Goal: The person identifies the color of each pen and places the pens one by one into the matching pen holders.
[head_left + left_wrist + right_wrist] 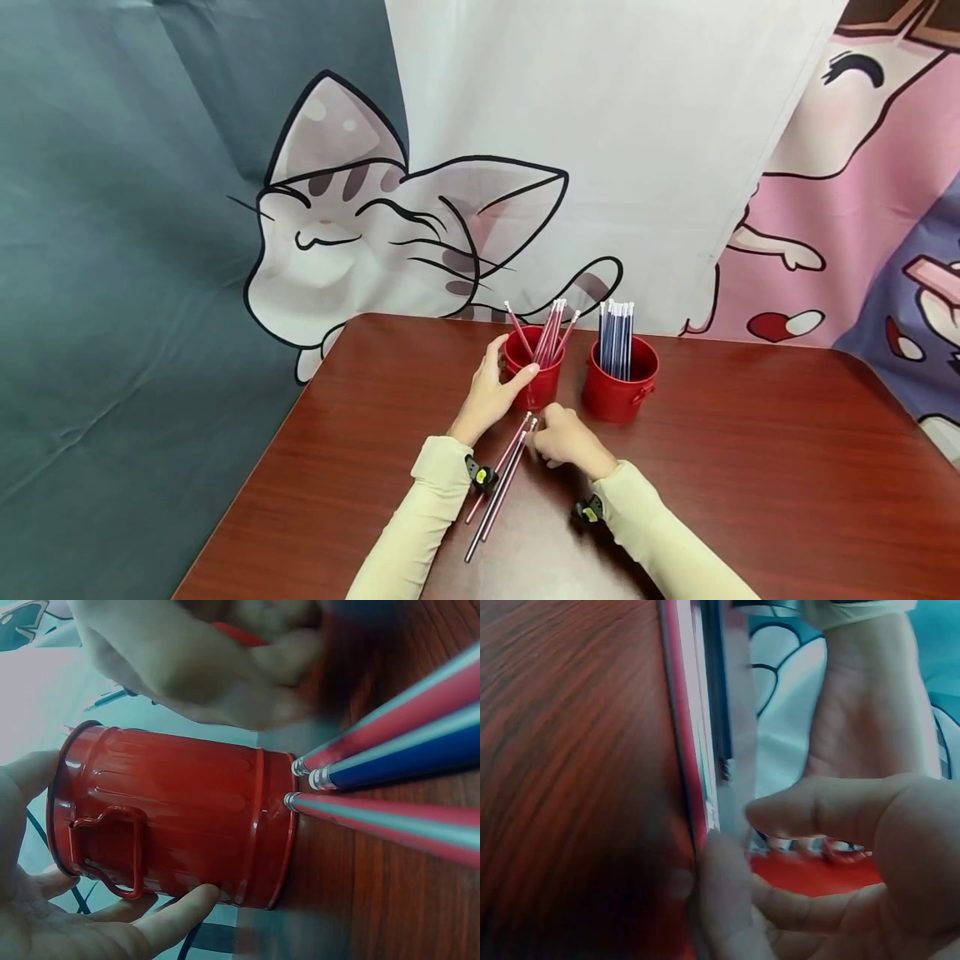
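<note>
My left hand (pixel 489 400) holds the left red bucket (pixel 542 390) by its side, with the thumb at the rim. Pink pencils (pixel 550 337) stand in that bucket, some leaning outward. In front of it, two pink pencils (pixel 507 482) and one dark blue pencil (pixel 477 542) lie on the table, their eraser ends toward the bucket. My right hand (pixel 566 437) is beside those eraser ends. In the right wrist view, its forefinger (pixel 724 877) is at a pink pencil's end, while the thumb (pixel 787 814) stands apart.
A second red bucket (pixel 618 400) holds several blue pencils (pixel 616 342), to the right of the first. Both stand near the far edge of the brown wooden table (pixel 750 467). Behind hangs a cloth (pixel 637 125) printed with cartoon figures.
</note>
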Available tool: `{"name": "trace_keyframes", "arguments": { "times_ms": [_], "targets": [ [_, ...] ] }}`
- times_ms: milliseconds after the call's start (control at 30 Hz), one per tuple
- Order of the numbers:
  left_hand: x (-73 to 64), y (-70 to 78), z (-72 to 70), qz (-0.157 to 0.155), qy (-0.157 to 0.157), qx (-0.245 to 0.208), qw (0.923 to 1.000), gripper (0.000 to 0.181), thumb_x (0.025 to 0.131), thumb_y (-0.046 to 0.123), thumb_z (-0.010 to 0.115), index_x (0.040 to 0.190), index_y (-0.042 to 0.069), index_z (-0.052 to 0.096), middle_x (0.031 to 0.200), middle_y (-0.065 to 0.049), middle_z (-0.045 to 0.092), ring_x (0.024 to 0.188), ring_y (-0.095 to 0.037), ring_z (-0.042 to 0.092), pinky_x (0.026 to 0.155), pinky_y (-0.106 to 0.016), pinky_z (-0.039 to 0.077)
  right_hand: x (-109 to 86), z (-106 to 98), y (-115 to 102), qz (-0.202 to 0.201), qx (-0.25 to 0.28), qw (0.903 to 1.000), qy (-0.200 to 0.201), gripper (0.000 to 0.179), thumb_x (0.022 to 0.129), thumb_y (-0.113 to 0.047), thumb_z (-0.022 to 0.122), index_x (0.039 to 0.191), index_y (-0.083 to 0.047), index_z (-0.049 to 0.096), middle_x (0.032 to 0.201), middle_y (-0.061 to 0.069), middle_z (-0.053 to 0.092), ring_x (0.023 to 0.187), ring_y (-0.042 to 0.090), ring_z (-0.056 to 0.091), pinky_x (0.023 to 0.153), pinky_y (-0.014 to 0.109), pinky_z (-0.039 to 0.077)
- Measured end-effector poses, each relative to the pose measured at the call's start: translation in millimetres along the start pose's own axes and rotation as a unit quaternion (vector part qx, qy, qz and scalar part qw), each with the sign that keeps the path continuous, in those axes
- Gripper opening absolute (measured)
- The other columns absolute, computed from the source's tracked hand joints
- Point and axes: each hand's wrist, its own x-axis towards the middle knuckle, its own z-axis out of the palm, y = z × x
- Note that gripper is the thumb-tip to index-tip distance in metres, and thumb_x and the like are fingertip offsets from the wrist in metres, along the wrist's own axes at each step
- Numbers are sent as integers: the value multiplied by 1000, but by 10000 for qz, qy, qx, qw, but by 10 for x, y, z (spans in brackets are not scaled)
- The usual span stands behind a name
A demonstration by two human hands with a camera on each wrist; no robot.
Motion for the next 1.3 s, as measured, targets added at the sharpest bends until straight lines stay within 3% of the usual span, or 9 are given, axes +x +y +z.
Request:
{"name": "trace_keyframes", "arguments": {
  "times_ms": [233, 533, 700, 900, 1033, 1167, 1300],
  "targets": [
    [-13, 19, 2, -15, -54, -149, 9999, 68, 84, 42, 62, 140, 21, 29, 130, -7, 46, 110, -23, 50, 91, -40, 45, 31, 125, -60, 104, -1210, 9914, 495, 24, 79, -21, 60, 59, -10, 52, 52, 4, 52, 42, 18, 50, 40, 31, 39],
    [-13, 20, -22, 26, 20, -127, 9999, 69, 83, 42, 63, 139, 18, 30, 130, -7, 47, 108, -24, 51, 88, -40, 47, 21, 177, -135, -154, -1450, 9873, 638, 19, 72, -9, 56, 54, -11, 51, 48, 3, 51, 35, 17, 49, 37, 32, 40],
    [-20, 24, -12, 3, -9, -65, 10000, 68, 84, 41, 63, 139, 20, 30, 129, -8, 47, 108, -23, 51, 88, -37, 47, 7, 188, -144, -355, -1758, 9812, 711, 15, 67, -1, 54, 56, -10, 49, 56, 3, 49, 45, 18, 47, 40, 31, 38],
    [-24, 30, -2, -17, 19, -48, 10000, 68, 84, 41, 63, 139, 22, 29, 129, -7, 47, 109, -22, 51, 90, -37, 46, -32, 162, -124, -467, -1423, 9864, 684, 15, 68, 1, 55, 57, -9, 50, 51, 4, 49, 37, 17, 47, 35, 28, 40],
    [-19, 28, 10, -61, -6, 52, 10000, 71, 84, 43, 62, 142, 24, 26, 133, -5, 45, 111, -20, 49, 92, -39, 44, -77, 101, -116, -315, -1135, 9915, 553, 18, 72, -3, 57, 56, -8, 51, 47, 4, 50, 33, 14, 48, 35, 25, 41],
    [-19, 27, 17, -83, -29, 169, 9998, 72, 84, 46, 60, 143, 28, 25, 132, -3, 45, 111, -17, 47, 91, -39, 44, -152, 1, -140, -262, -956, 9929, 655, 22, 76, -8, 61, 56, -8, 51, 47, 3, 49, 38, 14, 47, 39, 25, 40],
    [-19, 31, 11, -34, -39, 168, 9998, 70, 84, 45, 60, 142, 25, 28, 128, -4, 48, 106, -17, 47, 87, -37, 46, -258, -137, -223, -427, -808, 9912, 958, 13, 76, -10, 66, 68, -7, 55, 56, 2, 50, 50, 15, 48, 45, 26, 41]
  ]
}}
